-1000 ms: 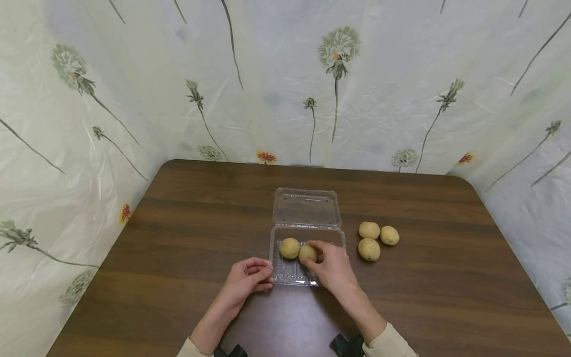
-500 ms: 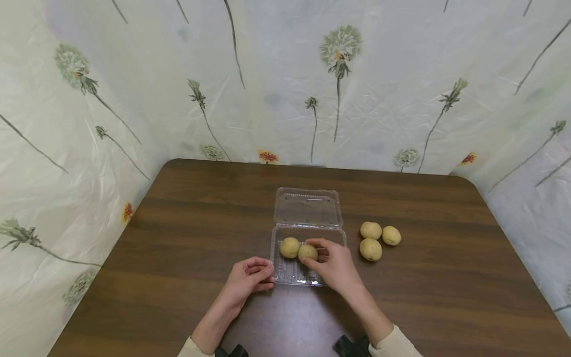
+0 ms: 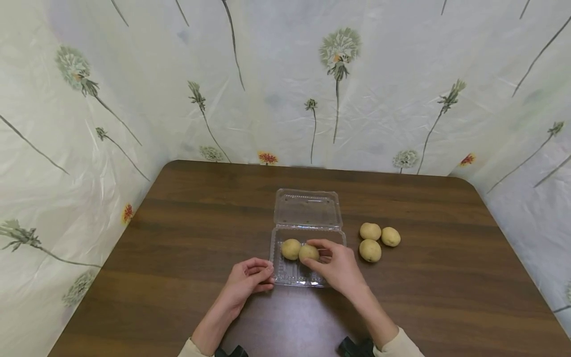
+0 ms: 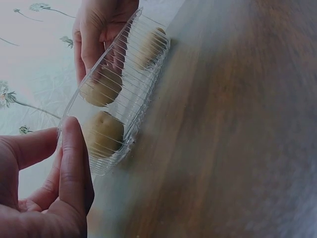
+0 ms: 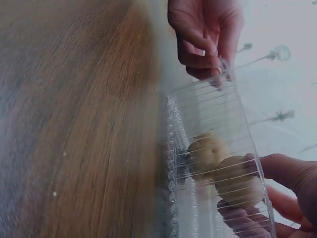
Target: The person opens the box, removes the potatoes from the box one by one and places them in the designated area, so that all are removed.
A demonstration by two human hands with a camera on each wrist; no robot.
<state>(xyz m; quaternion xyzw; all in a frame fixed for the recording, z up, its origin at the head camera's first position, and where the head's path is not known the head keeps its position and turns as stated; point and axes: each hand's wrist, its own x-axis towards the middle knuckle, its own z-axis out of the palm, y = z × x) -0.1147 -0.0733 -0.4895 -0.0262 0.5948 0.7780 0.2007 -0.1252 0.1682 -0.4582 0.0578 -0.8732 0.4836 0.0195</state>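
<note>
Very little has changed over the last second: the right hand [image 3: 340, 267] keeps its thumb and fingers curled round one potato [image 3: 309, 254], the forearm having swung only slightly to the right. The left hand [image 3: 250, 280] stays where it was, pinching the near left rim of the clear container [image 3: 290, 272] between thumb and fingertips. The gripped potato is inside the container's near half, just right of a second potato [image 3: 291, 249]; I can't tell whether it rests on the floor or sits a little above it. It is rounded and pale yellow-brown, its right side hidden by the fingers. The second one looks much the same, with a small dimple. The lid [image 3: 307, 208] lies open on the far side. Three loose potatoes [image 3: 370, 251] sit clustered on the brown table [image 3: 200, 213] to the right, unmoved.
</note>
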